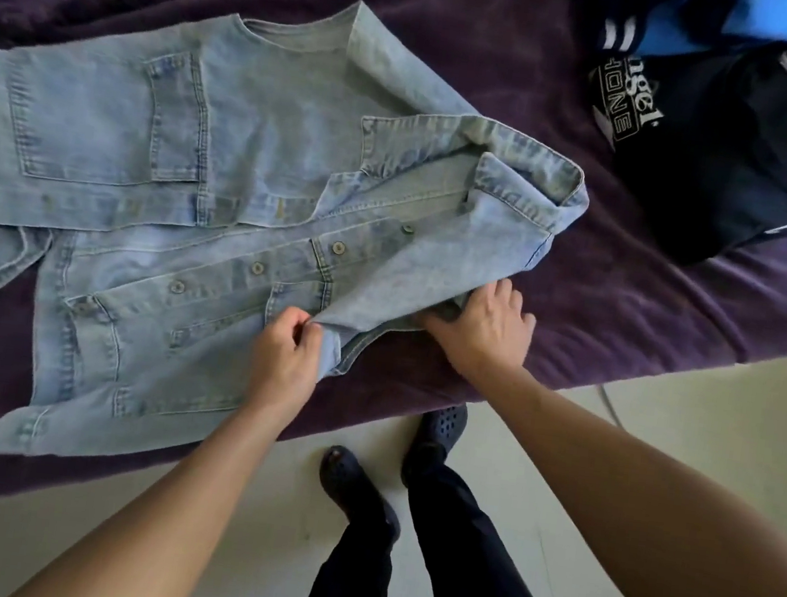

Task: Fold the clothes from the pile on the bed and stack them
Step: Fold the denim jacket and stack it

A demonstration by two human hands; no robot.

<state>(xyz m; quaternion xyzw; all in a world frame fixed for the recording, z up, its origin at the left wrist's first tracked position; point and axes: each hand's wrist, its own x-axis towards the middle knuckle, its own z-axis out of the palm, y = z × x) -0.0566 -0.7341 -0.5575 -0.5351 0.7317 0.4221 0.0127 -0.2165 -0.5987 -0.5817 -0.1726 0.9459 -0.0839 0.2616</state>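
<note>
- We stand at the bed (629,302), covered in purple.
- The denim jacket (198,175) lies spread along its near edge, with dark clothes (721,155) at the far right corner.
- Our left hand (286,349) pinches the sleeve; our right hand (487,329) presses flat, grasping nothing.
- We judge the sleeve fold is underway; next it needs laying across smoothly.

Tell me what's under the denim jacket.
The purple bedspread shows around the denim jacket, so the jacket lies on it. The right hand reaches partly under the folded sleeve. Anything else beneath is covered.
</note>
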